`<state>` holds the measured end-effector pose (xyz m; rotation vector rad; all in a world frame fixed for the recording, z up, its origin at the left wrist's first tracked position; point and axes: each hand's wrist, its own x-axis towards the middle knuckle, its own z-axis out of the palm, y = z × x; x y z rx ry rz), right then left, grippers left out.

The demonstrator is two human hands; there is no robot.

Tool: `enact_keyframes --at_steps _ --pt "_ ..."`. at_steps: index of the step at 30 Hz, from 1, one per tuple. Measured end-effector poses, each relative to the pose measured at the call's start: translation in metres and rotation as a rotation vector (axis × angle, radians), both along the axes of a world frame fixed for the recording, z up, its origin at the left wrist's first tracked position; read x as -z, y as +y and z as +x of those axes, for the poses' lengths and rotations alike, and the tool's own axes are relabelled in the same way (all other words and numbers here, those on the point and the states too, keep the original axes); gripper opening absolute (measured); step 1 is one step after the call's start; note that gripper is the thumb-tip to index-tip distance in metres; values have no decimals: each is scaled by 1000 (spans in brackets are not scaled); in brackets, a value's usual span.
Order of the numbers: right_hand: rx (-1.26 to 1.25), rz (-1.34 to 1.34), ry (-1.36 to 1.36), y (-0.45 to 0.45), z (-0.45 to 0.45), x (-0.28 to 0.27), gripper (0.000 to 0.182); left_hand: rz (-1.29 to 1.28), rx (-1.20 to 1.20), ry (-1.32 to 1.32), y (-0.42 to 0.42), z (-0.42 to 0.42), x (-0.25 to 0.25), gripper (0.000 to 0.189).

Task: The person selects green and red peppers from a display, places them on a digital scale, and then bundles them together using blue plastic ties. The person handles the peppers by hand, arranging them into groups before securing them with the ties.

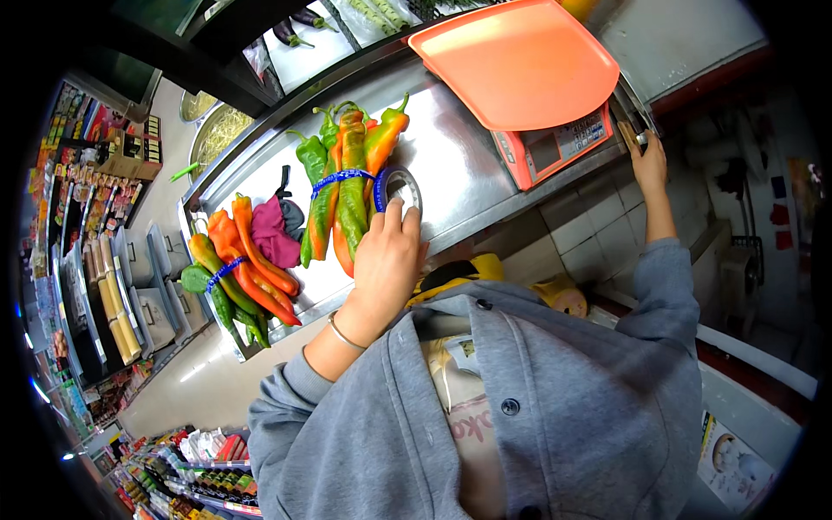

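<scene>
My left hand (390, 250) has its fingertips inside the ring of a roll of blue printed tape (385, 185), thumb outside. The roll is right against a bundle of long green-and-orange peppers (351, 175), bound by a blue band around its middle. A second bundle of red, orange and green peppers (250, 266), also banded in blue, lies at the counter's left end. Far to the right, my right hand (650, 166) is at the counter's end beside a narrow brown object (628, 140); its grip there is too small to make out.
An orange weighing scale (552, 153) with a wide orange pan (520, 65) stands on the metal counter (455, 156). Crumpled maroon cloth (276, 231) lies between the bundles. Behind are eggplants (289, 32) and a basin of sprouts (221, 133). Shop shelves (97, 260) line the left.
</scene>
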<state>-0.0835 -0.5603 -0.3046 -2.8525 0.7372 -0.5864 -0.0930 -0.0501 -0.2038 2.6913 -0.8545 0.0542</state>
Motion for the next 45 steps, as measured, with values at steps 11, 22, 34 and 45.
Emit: enact_keyframes --at_steps 11,22,34,45 --pt "-16 -11 239 -8 34 11 38 537 20 -7 -18 10 24 6" --pt "121 2 294 13 -15 -20 32 259 46 -150 -23 12 16 4" --pt "-959 1062 -111 203 -31 -146 38 0 -23 -207 -5 0 31 15" --pt "-1271 740 299 284 62 -178 30 -204 -72 -222 32 5 10 26"
